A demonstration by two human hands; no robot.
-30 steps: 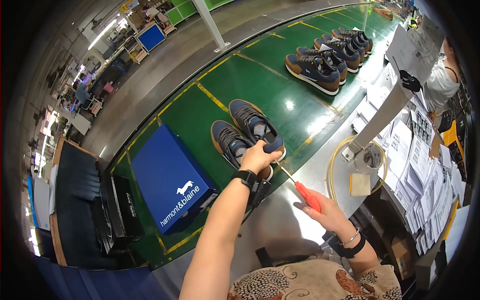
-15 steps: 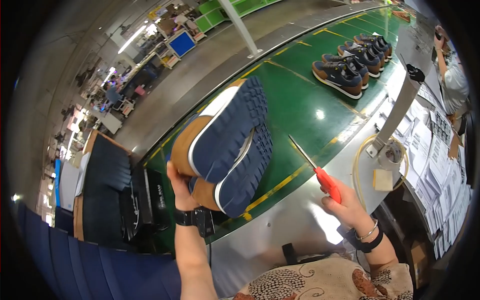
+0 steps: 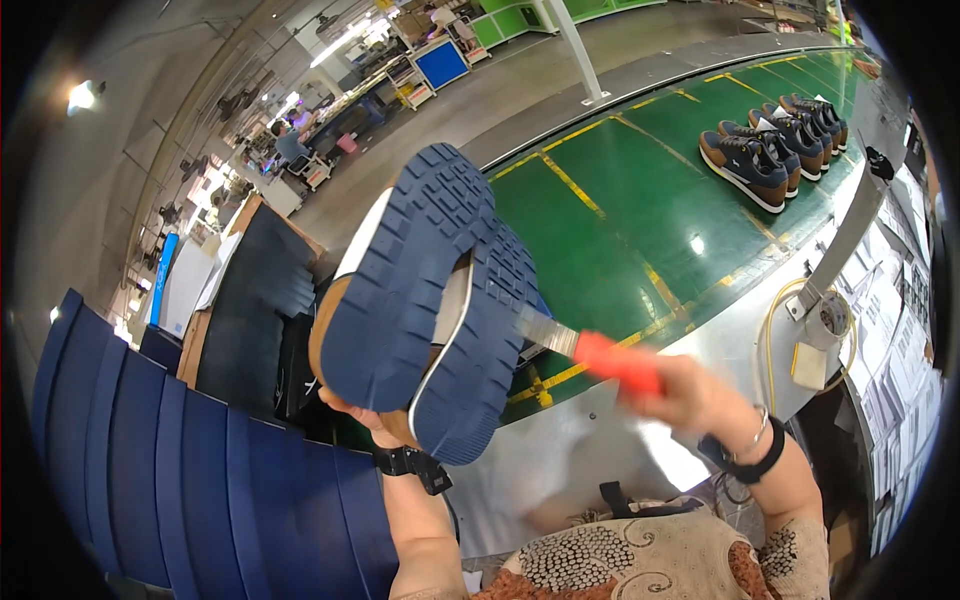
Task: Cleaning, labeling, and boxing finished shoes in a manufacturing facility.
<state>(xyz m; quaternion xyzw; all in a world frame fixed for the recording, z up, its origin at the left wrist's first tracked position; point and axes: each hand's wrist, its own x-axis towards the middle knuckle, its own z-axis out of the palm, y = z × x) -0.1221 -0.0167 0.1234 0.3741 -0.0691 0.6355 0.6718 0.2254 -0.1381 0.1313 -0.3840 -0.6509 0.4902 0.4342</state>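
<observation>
My left hand is closed round the heel end of a pair of sneakers, held up together with their dark blue treaded soles turned toward me. Brown heels and white midsole edges show at the sides; most of the fingers are hidden behind the shoes. In my right hand is a red-handled scraper, gripped by the handle and smeared by motion. Its flat metal blade reaches the right-hand shoe's sole near the middle. Whether it presses on the sole, I cannot tell.
Several blue-and-brown sneakers stand in a row on the green conveyor belt. A metal ledge runs along its near side. At right are a tape roll, a yellowish block and papers. Blue panels stand at left.
The scraper has moved left from above the belt to the shoe soles, its blade now showing flat. The shoes have tipped to face their soles more toward me. My view has shifted left.
</observation>
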